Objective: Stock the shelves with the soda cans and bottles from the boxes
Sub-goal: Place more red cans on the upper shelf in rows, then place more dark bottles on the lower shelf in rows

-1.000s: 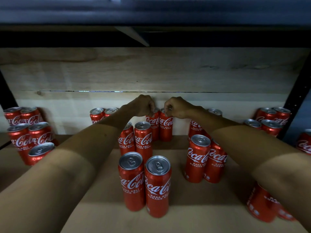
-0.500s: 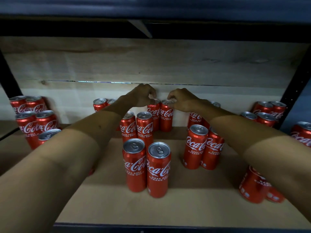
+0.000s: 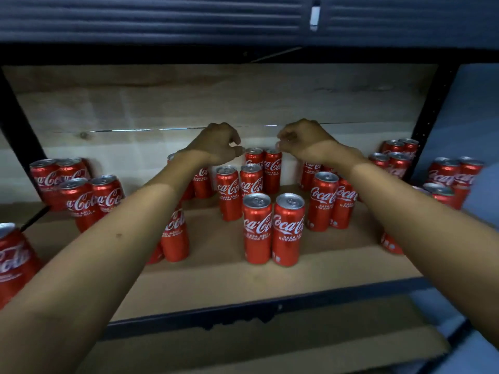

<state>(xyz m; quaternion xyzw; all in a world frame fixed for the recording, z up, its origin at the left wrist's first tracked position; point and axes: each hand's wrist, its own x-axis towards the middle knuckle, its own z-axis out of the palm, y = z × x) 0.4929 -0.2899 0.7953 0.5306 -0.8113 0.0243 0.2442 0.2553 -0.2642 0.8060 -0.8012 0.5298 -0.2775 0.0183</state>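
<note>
The left forearm is covering most of a pair of cans (image 3: pixel 175 233) on the left of the shelf (image 3: pixel 216 276), and only a sliver of another can's rim is showing behind the left wrist. On the right, the right forearm is hiding the upper part of a can (image 3: pixel 390 244) whose base alone is peeking out below it. A large can (image 3: pixel 13 260) is being cut off by the left edge of the view, and the cans at the far right (image 3: pixel 456 174) are smearing into blur, their labels hard to read. Both arms are reaching straight forward into the shelf. The left hand (image 3: pixel 218 144) and the right hand (image 3: pixel 302 141) are hovering side by side above the rearmost pair of cans (image 3: pixel 263 168), which is standing upright against the wooden back panel (image 3: pixel 243 101). Both hands are released, their fingers loosely curled and gripping nothing; whether the left fingertips are brushing a can top is not clear. In front of that pair, two more pairs are standing in a column, the nearest pair (image 3: pixel 272 228) closest to the shelf's front edge. Further groups of cans are standing at the left (image 3: pixel 78 190) and right (image 3: pixel 329 201).
</note>
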